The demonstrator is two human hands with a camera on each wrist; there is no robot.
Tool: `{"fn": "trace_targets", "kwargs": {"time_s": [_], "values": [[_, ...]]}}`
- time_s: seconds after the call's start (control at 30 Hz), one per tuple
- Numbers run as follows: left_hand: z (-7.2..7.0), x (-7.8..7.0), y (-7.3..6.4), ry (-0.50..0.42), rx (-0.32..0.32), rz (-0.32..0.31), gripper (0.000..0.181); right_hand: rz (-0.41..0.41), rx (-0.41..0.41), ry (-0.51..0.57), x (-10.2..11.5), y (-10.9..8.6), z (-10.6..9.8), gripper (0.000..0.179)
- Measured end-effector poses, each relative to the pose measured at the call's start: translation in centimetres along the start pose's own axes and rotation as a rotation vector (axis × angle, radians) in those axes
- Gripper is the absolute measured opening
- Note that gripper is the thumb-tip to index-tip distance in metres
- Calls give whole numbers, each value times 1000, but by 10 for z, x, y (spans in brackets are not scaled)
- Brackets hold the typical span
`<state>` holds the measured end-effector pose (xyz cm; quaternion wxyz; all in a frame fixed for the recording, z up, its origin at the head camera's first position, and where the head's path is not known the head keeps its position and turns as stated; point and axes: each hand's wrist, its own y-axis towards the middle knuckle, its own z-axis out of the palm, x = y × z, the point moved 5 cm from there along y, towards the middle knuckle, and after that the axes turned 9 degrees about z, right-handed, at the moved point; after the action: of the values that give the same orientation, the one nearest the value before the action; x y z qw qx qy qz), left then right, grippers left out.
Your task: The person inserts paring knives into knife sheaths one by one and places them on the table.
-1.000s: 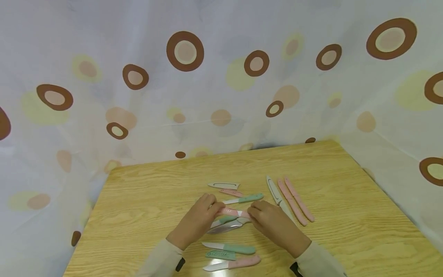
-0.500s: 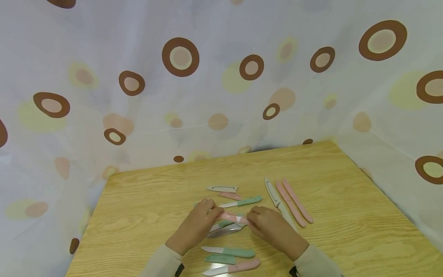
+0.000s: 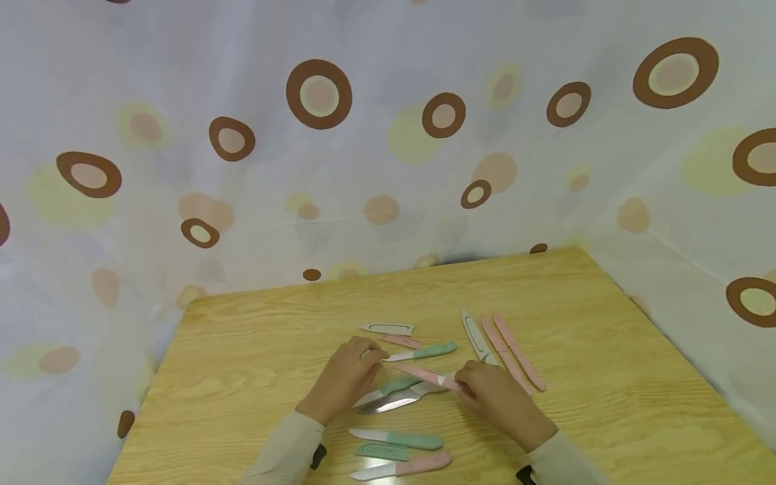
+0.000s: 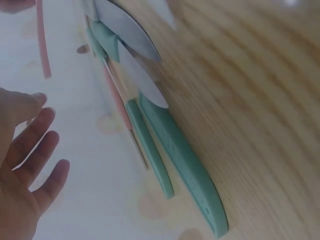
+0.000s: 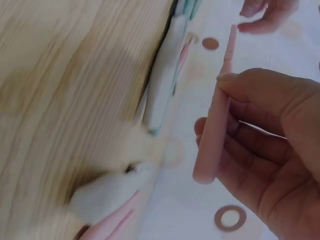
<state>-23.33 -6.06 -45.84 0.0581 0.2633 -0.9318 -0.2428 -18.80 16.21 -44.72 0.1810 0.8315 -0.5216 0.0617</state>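
My right hand [image 3: 500, 401] grips a pink knife [image 5: 212, 135] by its handle, thumb along one side. A pink sheath [image 3: 415, 370] covers its blade, and a small white patch shows near the handle. My left hand [image 3: 345, 377] is near the sheath's tip, and the left wrist view shows its fingers [image 4: 37, 145] parted, holding nothing. Below the held knife lie a green-handled knife [image 3: 397, 386] and a white-handled knife with a shiny blade [image 3: 388, 403]. Just beyond it is another green-handled knife [image 3: 435, 350].
Two pink sheathed knives [image 3: 523, 357] and a white sheathed knife [image 3: 475, 333] lie at the right. At the back are a white sheath [image 3: 388, 329] and a pink sheath [image 3: 401, 341]. Nearer are a green-handled knife [image 3: 415, 441], a green sheath [image 3: 382, 451] and a pink-handled knife [image 3: 424, 463].
My left hand has let go of the sheath end of the pink knife. My right hand has shifted slightly right and nearer, carrying the knife, which now slants more.
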Motion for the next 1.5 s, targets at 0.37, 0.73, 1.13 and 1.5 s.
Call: {"fn": "trace_targets", "kwargs": {"time_s": [0.37, 0.73, 1.13, 1.5], "values": [[12, 24, 11, -26, 17, -40, 14, 329, 2, 86, -76, -15, -19, 10], [17, 28, 7, -60, 69, -84, 14, 656, 52, 150, -141, -29, -22, 22], [20, 29, 4, -56, 104, -88, 11, 735, 23, 117, -149, -25, -9, 18], [21, 28, -2, -40, 125, -85, 8, 726, 20, 122, -147, -20, -4, 27]]}}
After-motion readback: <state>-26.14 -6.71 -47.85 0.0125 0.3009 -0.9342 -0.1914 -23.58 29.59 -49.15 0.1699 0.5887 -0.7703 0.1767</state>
